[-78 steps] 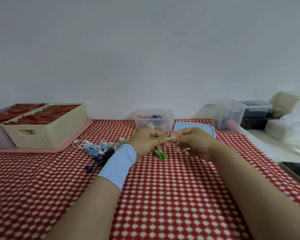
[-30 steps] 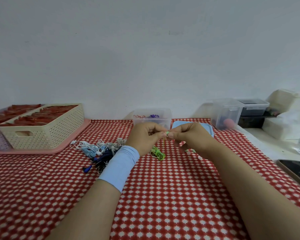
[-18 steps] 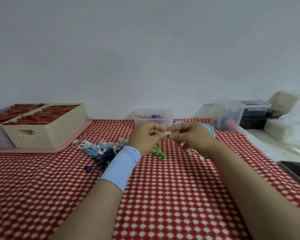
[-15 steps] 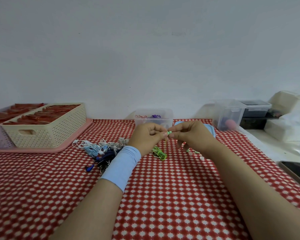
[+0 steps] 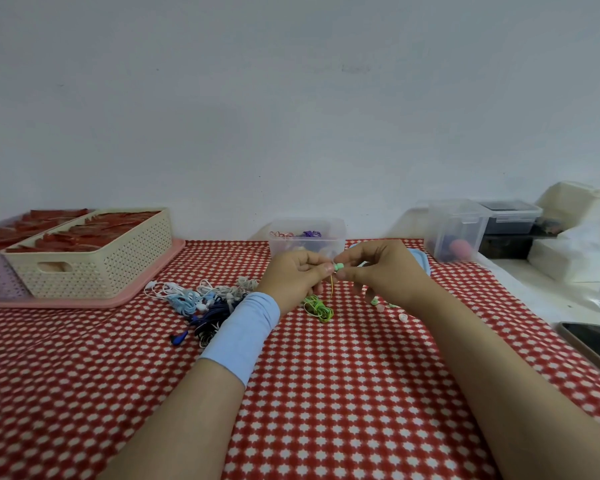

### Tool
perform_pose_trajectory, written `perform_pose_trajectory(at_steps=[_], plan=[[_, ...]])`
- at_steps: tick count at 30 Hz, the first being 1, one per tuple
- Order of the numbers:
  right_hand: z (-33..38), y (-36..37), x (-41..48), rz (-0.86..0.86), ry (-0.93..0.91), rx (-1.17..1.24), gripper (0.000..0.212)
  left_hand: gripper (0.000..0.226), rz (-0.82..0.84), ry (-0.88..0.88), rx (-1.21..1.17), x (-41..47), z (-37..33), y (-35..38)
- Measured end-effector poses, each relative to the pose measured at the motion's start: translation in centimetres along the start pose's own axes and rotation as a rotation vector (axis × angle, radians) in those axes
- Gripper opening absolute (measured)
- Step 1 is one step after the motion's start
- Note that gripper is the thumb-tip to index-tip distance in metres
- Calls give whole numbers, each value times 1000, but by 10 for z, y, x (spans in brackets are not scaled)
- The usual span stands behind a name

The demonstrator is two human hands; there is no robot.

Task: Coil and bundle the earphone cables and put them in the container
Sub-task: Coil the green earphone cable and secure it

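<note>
Left hand point(image 5: 293, 276) and right hand point(image 5: 379, 271) rose slightly, grips apparently pinching green cable point(image 5: 317, 307).

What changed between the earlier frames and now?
The left hand and right hand rose slightly, both pinching the green earphone cable, so a longer thin strand hangs to its coil on the red-and-white checked tablecloth. Earbuds now show beneath the right hand. Both pinches, the tangled pile of white and blue cables and the clear plastic container stayed put.
</note>
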State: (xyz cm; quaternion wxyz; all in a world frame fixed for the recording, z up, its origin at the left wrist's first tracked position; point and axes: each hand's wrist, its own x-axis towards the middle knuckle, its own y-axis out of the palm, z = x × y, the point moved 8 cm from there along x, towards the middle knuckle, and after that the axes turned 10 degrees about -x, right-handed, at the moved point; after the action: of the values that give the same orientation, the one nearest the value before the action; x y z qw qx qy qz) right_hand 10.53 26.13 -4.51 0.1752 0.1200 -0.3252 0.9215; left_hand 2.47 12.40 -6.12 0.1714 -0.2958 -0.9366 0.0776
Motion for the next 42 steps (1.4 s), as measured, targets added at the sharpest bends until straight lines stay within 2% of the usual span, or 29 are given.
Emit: perform_pose_trajectory(at_steps=[9,11,14,17,21,26,30,37,42], plan=[[0,0,-2,13,18,42,17,13,25,-55,-81,0,6,0],[-1,1,-3,32,63,146,14,14,37,-65,-118,0,7,0],[-8,10,-7,170,197,433,24,18,79,-98,-261,-1,8,2],[-12,22,-9,286,253,532,32,15,128,-113,-332,-2,8,5],[-16,30,-10,321,296,549,32,11,201,-110,-354,-5,5,10],[-20,32,-10,318,337,521,31,11,210,-125,-355,-6,9,11],[-12,32,-13,364,304,589,25,12,222,-161,-461,-6,8,14],[-12,34,-13,364,316,530,14,12,261,-168,-448,-9,8,15],[-8,33,-14,380,280,578,20,10,260,-161,-470,-7,6,14]])
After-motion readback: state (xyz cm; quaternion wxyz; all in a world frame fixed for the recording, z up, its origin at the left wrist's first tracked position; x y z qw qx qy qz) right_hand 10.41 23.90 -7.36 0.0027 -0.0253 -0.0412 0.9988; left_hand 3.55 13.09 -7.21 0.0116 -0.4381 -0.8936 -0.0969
